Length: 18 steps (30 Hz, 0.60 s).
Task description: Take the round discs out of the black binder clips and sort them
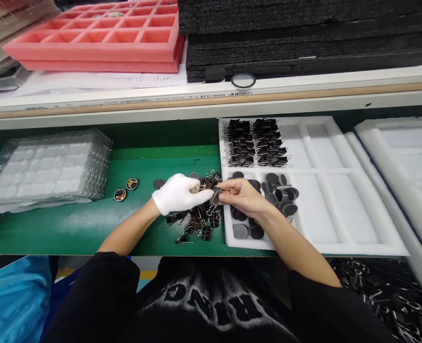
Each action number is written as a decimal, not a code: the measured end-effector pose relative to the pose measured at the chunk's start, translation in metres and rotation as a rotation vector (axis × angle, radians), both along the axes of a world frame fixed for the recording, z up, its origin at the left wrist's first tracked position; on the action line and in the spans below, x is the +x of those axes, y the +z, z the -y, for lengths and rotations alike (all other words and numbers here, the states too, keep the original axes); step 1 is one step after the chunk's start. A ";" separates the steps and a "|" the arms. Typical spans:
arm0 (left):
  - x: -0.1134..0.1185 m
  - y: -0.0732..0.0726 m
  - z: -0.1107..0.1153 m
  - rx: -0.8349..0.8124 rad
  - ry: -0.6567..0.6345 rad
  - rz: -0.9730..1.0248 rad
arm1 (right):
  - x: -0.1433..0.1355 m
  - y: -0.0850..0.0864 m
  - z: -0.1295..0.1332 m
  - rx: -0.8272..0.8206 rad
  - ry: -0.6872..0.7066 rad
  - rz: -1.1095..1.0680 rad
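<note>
My left hand (178,193), in a white glove with bare fingertips, is closed on a black binder clip (210,183). The bare fingers of my right hand (245,196) pinch a dark round disc (216,196) against that clip. Both hands meet above the green bench, at the left edge of a white foam tray (313,243). Under them lies a heap of loose binder clips (196,221). Several loose round discs (241,231) fill the tray's near left compartment. Rows of binder clips (256,143) fill its far left compartment.
Stacked clear plastic trays (54,166) stand at left, with two small round gold-and-black pieces (125,189) beside them. A shelf behind carries red foam trays (96,40), black foam sheets (304,47) and a black-rimmed lens (243,81). Many binder clips (382,295) lie below the bench at right.
</note>
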<state>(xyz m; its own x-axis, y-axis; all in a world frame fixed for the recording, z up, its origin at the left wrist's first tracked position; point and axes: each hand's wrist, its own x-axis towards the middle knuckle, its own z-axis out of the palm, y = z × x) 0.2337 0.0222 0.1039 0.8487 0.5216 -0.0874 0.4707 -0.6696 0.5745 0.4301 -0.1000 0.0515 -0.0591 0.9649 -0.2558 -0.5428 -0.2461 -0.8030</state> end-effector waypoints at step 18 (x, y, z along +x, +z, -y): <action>-0.002 -0.005 -0.005 -0.044 -0.110 0.207 | 0.032 0.026 0.002 0.078 -0.188 0.165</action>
